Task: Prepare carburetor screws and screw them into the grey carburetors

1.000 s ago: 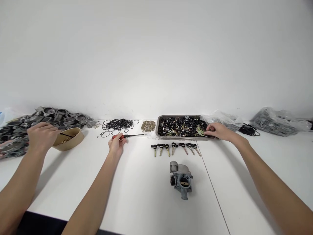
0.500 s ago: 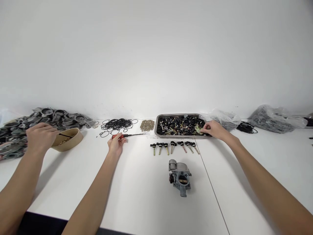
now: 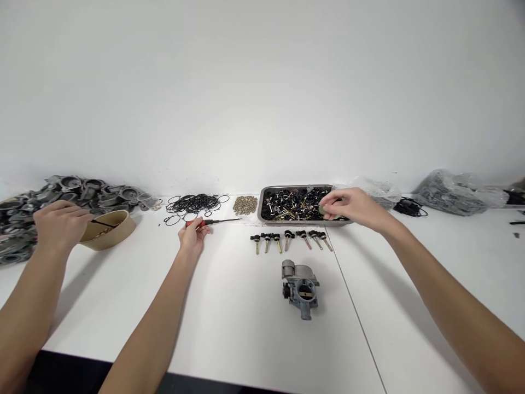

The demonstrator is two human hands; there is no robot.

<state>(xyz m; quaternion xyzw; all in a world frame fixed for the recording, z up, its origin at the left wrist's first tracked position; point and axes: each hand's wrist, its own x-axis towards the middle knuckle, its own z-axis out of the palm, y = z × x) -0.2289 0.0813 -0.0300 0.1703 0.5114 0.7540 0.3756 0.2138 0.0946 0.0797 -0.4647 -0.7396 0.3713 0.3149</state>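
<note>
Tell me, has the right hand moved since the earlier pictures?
Yes: the right hand has shifted left, farther over the metal tray.

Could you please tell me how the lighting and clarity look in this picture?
Head view: bright, diffuse light; a soft shadow beside the right forearm, faint glints on the plastic bag; likely wide-angle stretching near the edges; parts in the tray blend together.

White worktop (image 3: 229, 306), grey metal carburetor (image 3: 302, 290), row of small black-topped parts (image 3: 289, 235), metal tray (image 3: 303, 222), loose black rings (image 3: 192, 204), oval tan bowl (image 3: 110, 238).
</note>
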